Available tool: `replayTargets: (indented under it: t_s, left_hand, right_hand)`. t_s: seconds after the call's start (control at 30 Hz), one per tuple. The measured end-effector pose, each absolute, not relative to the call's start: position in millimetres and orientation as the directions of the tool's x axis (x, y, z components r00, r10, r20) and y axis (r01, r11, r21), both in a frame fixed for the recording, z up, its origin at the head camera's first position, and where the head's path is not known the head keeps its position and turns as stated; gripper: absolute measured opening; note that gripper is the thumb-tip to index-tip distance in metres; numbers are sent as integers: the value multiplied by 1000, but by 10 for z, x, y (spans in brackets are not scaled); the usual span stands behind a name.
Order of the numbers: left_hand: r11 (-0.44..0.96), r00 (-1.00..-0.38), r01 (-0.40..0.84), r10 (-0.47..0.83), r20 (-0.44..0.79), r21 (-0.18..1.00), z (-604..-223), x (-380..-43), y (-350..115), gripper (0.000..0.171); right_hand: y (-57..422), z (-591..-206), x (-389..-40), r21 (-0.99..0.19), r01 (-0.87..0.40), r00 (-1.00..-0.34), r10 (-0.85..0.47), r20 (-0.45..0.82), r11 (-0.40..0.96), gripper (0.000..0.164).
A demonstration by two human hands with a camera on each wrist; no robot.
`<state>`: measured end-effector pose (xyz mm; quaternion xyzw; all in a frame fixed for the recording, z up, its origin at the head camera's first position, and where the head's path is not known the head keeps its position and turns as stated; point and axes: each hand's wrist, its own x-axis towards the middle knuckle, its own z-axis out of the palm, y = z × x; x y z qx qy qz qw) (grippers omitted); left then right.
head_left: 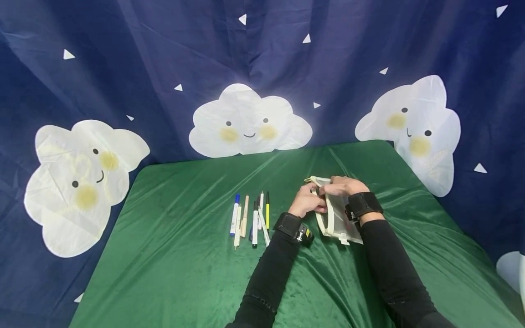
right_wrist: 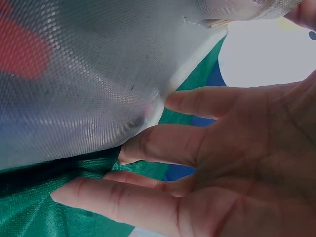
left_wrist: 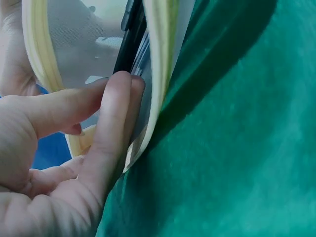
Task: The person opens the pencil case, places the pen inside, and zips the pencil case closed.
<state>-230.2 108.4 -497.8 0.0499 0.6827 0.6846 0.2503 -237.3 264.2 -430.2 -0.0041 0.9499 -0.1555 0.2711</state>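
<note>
A translucent mesh zip pouch [head_left: 339, 217] with cream edging lies at the right of the green cloth, its mouth spread open. My left hand [head_left: 305, 201] reaches into that mouth. In the left wrist view, thumb and fingers pinch the end of a black pen [left_wrist: 132, 44] inside the pouch. With my right hand [head_left: 346, 186] I hold the pouch at its far rim. The right wrist view shows several fingers [right_wrist: 163, 143] spread along the outside of the mesh, with the thumb up at the edging. Through the mesh, a blurred red shape [right_wrist: 22, 47] shows.
Left of the pouch, several pens and markers lie loosely side by side, among them a blue-capped marker [head_left: 235, 214], a beige pen [head_left: 244, 216] and a yellow-and-black pen [head_left: 268, 210]. The green cloth [head_left: 176, 264] is wrinkled. A dark blue curtain [head_left: 164, 45] with clouds hangs behind.
</note>
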Motion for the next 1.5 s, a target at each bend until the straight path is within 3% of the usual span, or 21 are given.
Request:
replayTargets:
  t_s: [0.4,0.77,1.5]
  left_hand:
    - [43,-854,-303,432,-291,952,-4990,-2256,1187,40]
    - [41,-856,-298,431,-286,954,-5014,-2222,1276,50]
    - [-5,-839,-346,450,-307,938,-5002,-2198,1387,47]
  right_hand:
    - [2671,-4305,-2364,-315,91,-851,-90,-517,945,84]
    - [2713,-4310,-2367,-343,103,-839,-104,-534,934,93]
    - [2770,-4271,-2363,-366,91,-844,-123,-521,926,97]
